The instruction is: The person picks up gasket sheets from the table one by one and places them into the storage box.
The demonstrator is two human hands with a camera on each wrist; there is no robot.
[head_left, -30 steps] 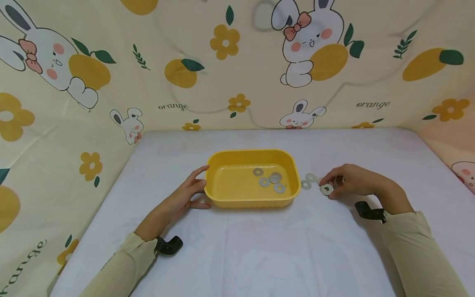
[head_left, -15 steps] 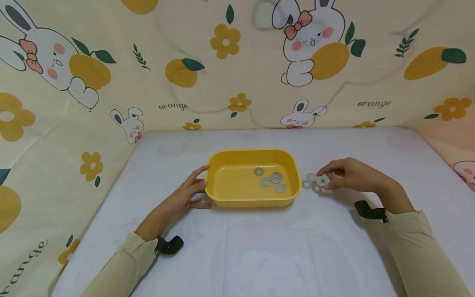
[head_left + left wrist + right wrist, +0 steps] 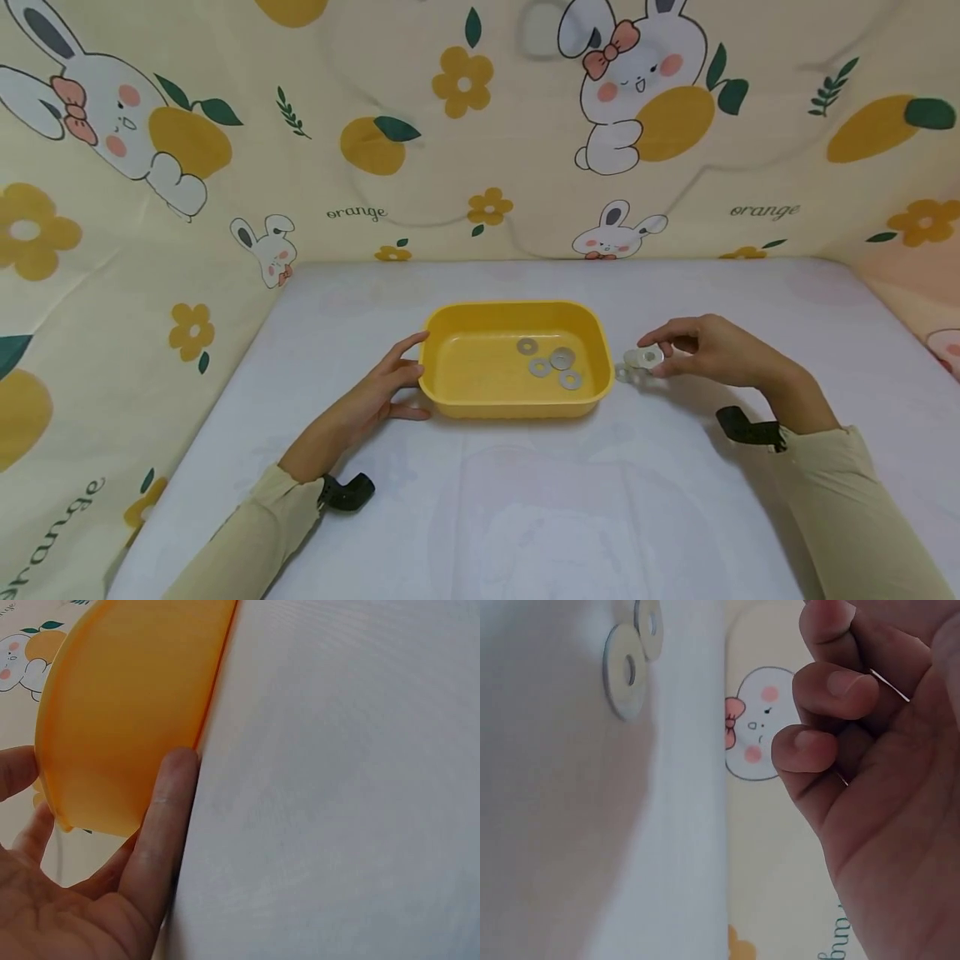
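In the head view a yellow plastic bin (image 3: 517, 411) stands on the white table, with several flat metal washers (image 3: 562, 358) lying inside it. My left hand (image 3: 367, 396) rests its outstretched fingers and thumb against the bin's left end. The left wrist view shows the thumb lying along the bin wall (image 3: 135, 697) by its bottom edge. Right of the bin, my right hand (image 3: 720, 354) pinches a washer (image 3: 652, 357) between thumb and fingers, just above the table. Loose washers (image 3: 624, 671) lie under and beside it; the held one is out of the right wrist view.
A white cloth (image 3: 517, 500) covers the table. Behind and at the sides hangs a cream curtain (image 3: 420, 183) printed with rabbits and oranges. Black wrist cameras (image 3: 348, 493) are strapped to both arms.
My right hand has lifted the washer off the table and moved slightly up and away, tilting it. The left hand and bin stay in place; the whole view shifts slightly.
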